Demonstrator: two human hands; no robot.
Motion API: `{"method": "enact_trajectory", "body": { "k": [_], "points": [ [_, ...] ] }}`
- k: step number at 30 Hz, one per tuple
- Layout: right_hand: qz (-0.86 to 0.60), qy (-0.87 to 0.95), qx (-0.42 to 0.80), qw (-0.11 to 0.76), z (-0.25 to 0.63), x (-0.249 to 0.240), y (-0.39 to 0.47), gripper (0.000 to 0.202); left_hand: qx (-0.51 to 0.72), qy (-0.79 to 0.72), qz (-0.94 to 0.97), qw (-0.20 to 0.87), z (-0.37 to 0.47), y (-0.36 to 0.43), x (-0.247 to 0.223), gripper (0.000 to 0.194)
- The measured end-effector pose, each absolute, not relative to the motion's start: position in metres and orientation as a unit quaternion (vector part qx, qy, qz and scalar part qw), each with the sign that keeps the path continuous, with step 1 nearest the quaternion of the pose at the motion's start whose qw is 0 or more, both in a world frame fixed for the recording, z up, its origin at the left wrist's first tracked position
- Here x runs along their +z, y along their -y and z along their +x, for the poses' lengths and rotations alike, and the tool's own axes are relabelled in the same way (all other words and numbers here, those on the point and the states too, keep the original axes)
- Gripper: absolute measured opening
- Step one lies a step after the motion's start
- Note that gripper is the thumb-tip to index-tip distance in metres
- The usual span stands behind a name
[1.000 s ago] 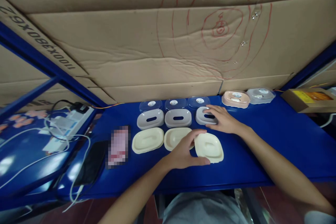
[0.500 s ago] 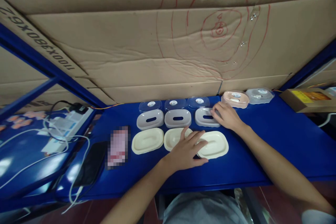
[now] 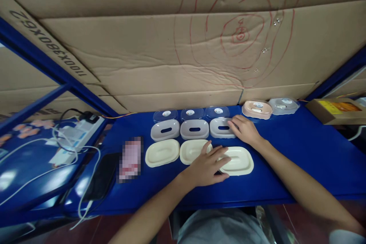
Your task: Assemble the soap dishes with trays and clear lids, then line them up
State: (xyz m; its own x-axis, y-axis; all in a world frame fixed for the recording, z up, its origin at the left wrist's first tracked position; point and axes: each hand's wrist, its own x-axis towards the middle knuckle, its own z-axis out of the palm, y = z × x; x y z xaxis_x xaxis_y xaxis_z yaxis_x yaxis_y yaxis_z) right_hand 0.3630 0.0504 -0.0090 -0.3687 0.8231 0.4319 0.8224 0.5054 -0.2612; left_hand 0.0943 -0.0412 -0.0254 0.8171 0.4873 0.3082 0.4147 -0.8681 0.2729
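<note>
My left hand (image 3: 210,164) rests with fingers spread over the gap between the middle cream oval dish (image 3: 188,154) and the right cream oval dish (image 3: 240,161). Its fingertips overlap the left end of the right dish and partly hide both. My right hand (image 3: 246,130) has its fingers stretched against the right end of a pale grey slotted oval tray (image 3: 216,131); its thumb is hidden. Beside that tray stand two like it, the middle grey tray (image 3: 188,134) and the left grey tray (image 3: 156,133). A third cream dish (image 3: 162,152) lies front left.
Three clear lids (image 3: 188,115) with round stickers line the back. Assembled pink (image 3: 264,113) and grey (image 3: 288,109) boxes stand back right, by a cardboard box (image 3: 328,112). At left are a blurred pink item (image 3: 130,158), a black phone (image 3: 101,177), cables and a power strip (image 3: 77,141).
The right grey tray has slid left, closer to the middle one, with my right hand at its end. The right cream dish and my left hand have shifted slightly right.
</note>
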Motion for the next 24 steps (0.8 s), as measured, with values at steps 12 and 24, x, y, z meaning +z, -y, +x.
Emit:
{"method": "enact_trajectory", "body": {
  "k": [12, 24],
  "points": [
    [-0.613, 0.722, -0.101, 0.304, 0.422, -0.014, -0.082, 0.063, 0.181, -0.263, 0.945, 0.073, 0.091, 0.038, -0.019, 0.024],
    [-0.599, 0.778, -0.08, 0.172, 0.455, -0.016, -0.082, 0.057, 0.197, -0.301, 0.932, 0.054, 0.092, 0.034, -0.02, 0.023]
  ]
}}
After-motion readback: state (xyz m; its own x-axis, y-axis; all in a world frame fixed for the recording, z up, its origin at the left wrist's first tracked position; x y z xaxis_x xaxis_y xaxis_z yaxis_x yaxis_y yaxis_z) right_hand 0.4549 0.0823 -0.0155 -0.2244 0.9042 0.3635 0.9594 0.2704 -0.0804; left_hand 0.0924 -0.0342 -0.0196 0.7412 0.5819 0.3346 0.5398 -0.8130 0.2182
